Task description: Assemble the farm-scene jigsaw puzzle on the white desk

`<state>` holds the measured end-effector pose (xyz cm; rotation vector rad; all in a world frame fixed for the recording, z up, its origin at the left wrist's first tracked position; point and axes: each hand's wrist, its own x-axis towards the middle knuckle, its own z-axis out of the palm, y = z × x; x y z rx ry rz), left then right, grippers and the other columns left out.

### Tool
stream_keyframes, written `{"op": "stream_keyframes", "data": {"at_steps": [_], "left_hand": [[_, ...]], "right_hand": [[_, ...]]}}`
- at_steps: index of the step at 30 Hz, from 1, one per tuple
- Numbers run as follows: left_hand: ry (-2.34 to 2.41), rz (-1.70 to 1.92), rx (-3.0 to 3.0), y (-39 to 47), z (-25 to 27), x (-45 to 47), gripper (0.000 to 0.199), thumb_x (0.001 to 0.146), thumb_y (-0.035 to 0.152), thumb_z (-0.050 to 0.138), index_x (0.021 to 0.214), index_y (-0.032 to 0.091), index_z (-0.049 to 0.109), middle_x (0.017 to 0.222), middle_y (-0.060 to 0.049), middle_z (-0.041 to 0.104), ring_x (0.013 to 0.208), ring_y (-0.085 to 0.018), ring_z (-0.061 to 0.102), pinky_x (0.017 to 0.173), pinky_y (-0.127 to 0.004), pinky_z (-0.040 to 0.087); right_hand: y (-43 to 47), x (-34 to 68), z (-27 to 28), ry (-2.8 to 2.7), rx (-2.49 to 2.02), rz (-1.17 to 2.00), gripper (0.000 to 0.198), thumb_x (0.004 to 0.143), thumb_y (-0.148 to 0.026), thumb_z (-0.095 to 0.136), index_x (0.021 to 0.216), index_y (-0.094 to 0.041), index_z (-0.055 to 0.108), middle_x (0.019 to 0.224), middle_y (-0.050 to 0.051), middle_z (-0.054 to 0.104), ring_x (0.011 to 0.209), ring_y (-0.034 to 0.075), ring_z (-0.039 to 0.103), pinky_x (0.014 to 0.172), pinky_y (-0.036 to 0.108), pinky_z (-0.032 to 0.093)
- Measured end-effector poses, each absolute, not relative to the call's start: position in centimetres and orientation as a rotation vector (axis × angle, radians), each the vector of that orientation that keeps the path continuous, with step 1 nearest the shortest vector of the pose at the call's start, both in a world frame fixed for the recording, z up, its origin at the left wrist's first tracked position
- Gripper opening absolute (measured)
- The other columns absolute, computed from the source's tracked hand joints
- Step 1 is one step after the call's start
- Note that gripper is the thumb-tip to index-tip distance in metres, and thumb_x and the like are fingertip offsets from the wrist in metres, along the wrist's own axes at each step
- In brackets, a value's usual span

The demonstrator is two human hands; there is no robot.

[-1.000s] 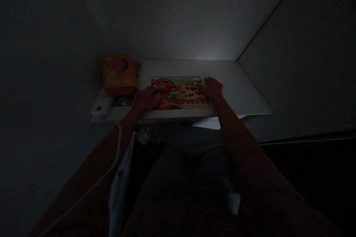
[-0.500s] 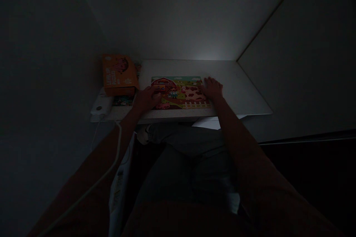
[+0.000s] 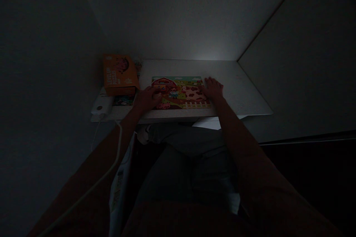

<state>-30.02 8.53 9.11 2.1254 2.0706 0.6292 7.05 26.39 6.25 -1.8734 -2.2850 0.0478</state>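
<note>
A farm-scene jigsaw puzzle (image 3: 180,94) lies flat on the white table (image 3: 239,96), showing a red barn, a farmer, a spotted cow and a white fence. My left hand (image 3: 147,99) rests at its left edge, fingers stretched over the barn side. On the opposite side my right hand (image 3: 213,88) lies with fingers spread on the tabletop, its thumb touching the puzzle's right edge near the cow. Neither hand grips anything. The dim light hides whether seams run between the pieces.
An orange puzzle box (image 3: 121,75) stands at the table's left end, over a dark printed picture (image 3: 124,100). In front of the box sits a white device (image 3: 101,104) with a cable (image 3: 119,148) trailing past my left arm. Walls border the table.
Both hands hold practically the same places on and beside the puzzle. Nothing else has visibly moved.
</note>
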Motion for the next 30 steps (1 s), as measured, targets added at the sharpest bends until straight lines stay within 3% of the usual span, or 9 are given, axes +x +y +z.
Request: {"op": "stream_keyframes", "data": {"at_steps": [15,25,30], "left_hand": [[2.081,0.726,2.038,8.54,8.99,-29.90,0.057,0.109,0.048,0.071,0.159,0.021,0.070,0.145,-0.015,0.081,0.124,-0.033,0.079,0.107,-0.042,0.061],[2.103,0.702,2.016,8.30,9.45,-29.59,0.051,0.109,0.050,0.070,0.151,0.021,0.075,0.143,-0.015,0.083,0.121,-0.032,0.080,0.106,-0.041,0.061],[2.123,0.689,1.968,8.28,9.56,-29.59,0.060,0.109,0.052,0.072,0.160,0.020,0.070,0.140,-0.015,0.084,0.121,-0.033,0.080,0.104,-0.040,0.061]], "right_hand": [[26.53,7.18,6.02,-2.262,-1.851,0.074,0.082,0.115,-0.067,0.041,0.180,-0.019,0.055,0.192,0.020,0.045,0.175,0.043,0.043,0.142,0.070,0.032],[26.79,7.28,5.81,-2.263,-1.849,0.063,0.082,0.115,-0.066,0.042,0.180,-0.019,0.055,0.191,0.020,0.047,0.174,0.044,0.045,0.142,0.071,0.033],[26.90,7.28,5.80,-2.242,-1.850,0.072,0.080,0.114,-0.068,0.041,0.179,-0.023,0.057,0.190,0.018,0.049,0.173,0.045,0.046,0.140,0.073,0.034]]}}
